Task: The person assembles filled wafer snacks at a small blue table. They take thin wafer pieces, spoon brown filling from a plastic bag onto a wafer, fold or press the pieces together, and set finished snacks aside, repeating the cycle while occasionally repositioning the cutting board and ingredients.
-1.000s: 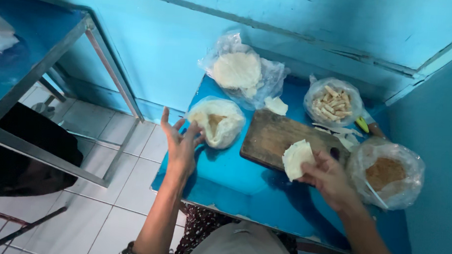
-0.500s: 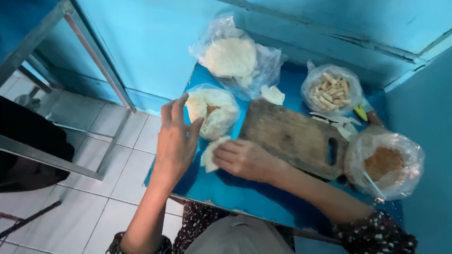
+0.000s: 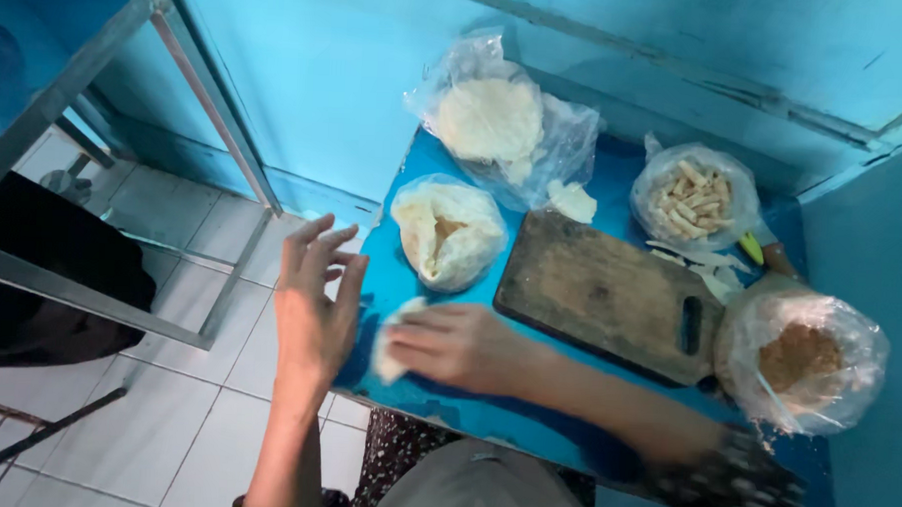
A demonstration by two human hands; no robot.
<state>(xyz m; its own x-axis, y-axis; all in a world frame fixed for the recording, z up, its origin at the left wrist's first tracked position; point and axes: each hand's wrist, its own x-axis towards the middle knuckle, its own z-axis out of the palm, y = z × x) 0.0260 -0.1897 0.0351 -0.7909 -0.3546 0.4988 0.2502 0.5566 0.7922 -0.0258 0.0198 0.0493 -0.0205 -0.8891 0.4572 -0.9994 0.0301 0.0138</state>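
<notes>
Blue table [image 3: 593, 184] with bagged food and a board

A worn wooden cutting board [image 3: 609, 294] lies mid-table; behind it, clear bags — one of flat white rounds [image 3: 496, 120], one of pale sticks [image 3: 695, 197] — and, at the right, a bag of brown crumbs [image 3: 802, 361].

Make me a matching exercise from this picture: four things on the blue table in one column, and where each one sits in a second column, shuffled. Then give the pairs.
Things
1. wooden cutting board
2. bag of brown crumbs
3. bag of pale sticks
4. white wrapper piece

Places
A. under the right hand, at the table's near left edge
B. far side of the table, near the back wall, right of the big bag of flat white sheets
C. middle of the table, handle hole toward the right
D. right end of the table, beside the board's handle hole

Pairs: 1-C, 2-D, 3-B, 4-A
</notes>
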